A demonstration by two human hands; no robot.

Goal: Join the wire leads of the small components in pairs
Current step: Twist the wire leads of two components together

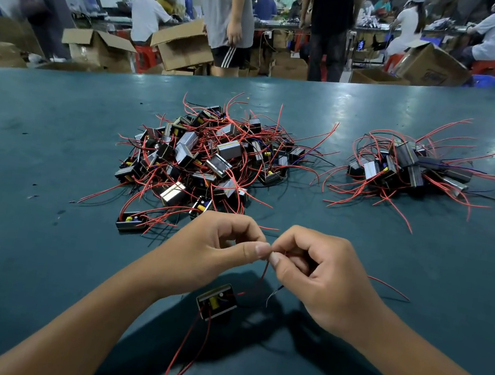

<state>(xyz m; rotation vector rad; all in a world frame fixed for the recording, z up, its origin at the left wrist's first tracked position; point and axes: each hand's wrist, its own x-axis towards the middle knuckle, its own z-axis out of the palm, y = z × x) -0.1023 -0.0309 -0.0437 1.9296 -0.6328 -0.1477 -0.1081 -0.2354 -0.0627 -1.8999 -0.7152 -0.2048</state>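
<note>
1. While the red lead (266, 265) is pinched at one spot by the left hand (218, 247) and the right hand (320, 272), thumb tips nearly touching, both grips are closed on thin wire; whether two bared ends lie between them cannot be told.
2. A slip is judged likely: the insulation looks smooth and glossy, and little of it is held.
3. Below the hands, the small component (217, 301) hangs or rests by its leads just above the table (38, 140); its weight could be felt as a tug that undoes a loose twist.
4. A thin dark lead (274, 292) with a bare tip dangles right of the component and could be caught up by mistake.
5. Beyond the hands, the big pile (206, 155) is a tangle of boxy, metal-banded bodies and springy red wires; right of it lies a smaller pile (409, 169), well apart.
6. The table's surface is matte teal, faintly scuffed.
</note>
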